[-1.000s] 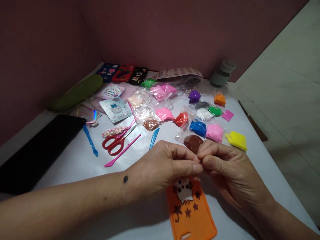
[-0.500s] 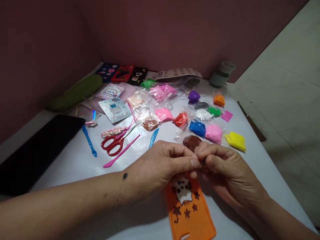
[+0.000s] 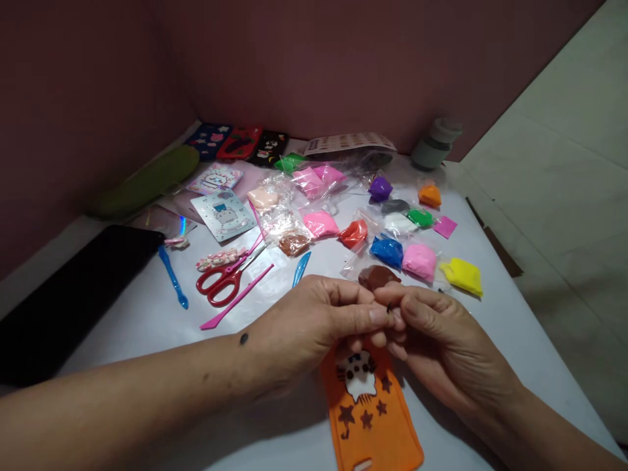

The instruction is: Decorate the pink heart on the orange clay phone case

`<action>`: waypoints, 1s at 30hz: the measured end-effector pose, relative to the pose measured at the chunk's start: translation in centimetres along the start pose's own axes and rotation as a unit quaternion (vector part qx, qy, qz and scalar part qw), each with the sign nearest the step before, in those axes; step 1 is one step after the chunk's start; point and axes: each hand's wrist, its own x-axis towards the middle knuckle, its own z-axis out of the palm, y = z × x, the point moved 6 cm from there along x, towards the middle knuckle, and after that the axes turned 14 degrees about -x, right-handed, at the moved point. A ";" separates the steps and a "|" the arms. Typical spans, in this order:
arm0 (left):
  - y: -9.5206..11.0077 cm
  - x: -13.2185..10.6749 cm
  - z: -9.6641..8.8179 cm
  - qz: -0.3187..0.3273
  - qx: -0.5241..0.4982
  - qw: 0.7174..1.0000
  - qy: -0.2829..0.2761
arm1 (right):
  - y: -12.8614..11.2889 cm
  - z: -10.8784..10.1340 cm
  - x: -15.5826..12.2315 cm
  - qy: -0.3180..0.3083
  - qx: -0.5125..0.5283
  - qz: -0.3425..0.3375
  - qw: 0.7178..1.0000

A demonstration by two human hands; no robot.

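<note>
My left hand [image 3: 324, 327] and my right hand [image 3: 446, 327] meet fingertip to fingertip, both closed in a pinch. Between them shows a small piece of dark clay [image 3: 390, 307], mostly covered by the fingers. Below lies an orange phone case [image 3: 383, 438], flat on the white table. It bears a white cat face [image 3: 360, 378] with dark features, and several brown stars [image 3: 346, 415]. My left fingers overlap its top edge. Just beyond my fingertips sits a lump of brown clay [image 3: 377, 277] on clear plastic.
Bagged clay in several colours, including blue [image 3: 386, 250] and yellow [image 3: 464, 276], lies beyond my hands. Red-handled scissors [image 3: 230, 284], a pink modelling tool [image 3: 235, 297] and a blue one [image 3: 301, 268] lie left. A black slab [image 3: 73, 301] occupies the left edge; a bottle [image 3: 436, 144] stands back right.
My right fingers have shifted and opened slightly, so the small dark clay piece shows more between the fingertips. The phone case and the clay bags stay in place.
</note>
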 end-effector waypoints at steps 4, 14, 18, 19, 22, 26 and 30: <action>-0.1 -0.1 -0.2 -0.006 0.007 1.000 0.012 | 0.2 0.3 0.0 -0.026 0.006 0.017 0.999; 0.4 -0.3 -0.2 -0.014 0.100 0.995 0.018 | -0.3 0.1 0.1 0.001 -0.020 -0.013 1.000; 0.5 -0.3 0.0 -0.016 0.104 0.994 0.017 | -0.4 -0.1 0.3 0.002 -0.021 -0.028 0.999; 0.6 -0.3 0.0 -0.014 0.102 0.995 0.019 | -0.4 0.0 0.3 -0.003 -0.019 -0.029 0.999; 0.7 -0.3 0.0 -0.005 0.080 0.997 0.023 | -0.5 0.2 0.3 -0.016 -0.009 -0.030 0.999; 0.6 -0.3 0.0 -0.008 0.075 0.997 0.018 | -0.7 0.2 0.2 -0.020 0.001 -0.034 0.999; 0.7 -0.2 -0.1 -0.002 0.080 0.997 0.015 | -0.5 -0.2 0.2 -0.011 0.000 -0.022 1.000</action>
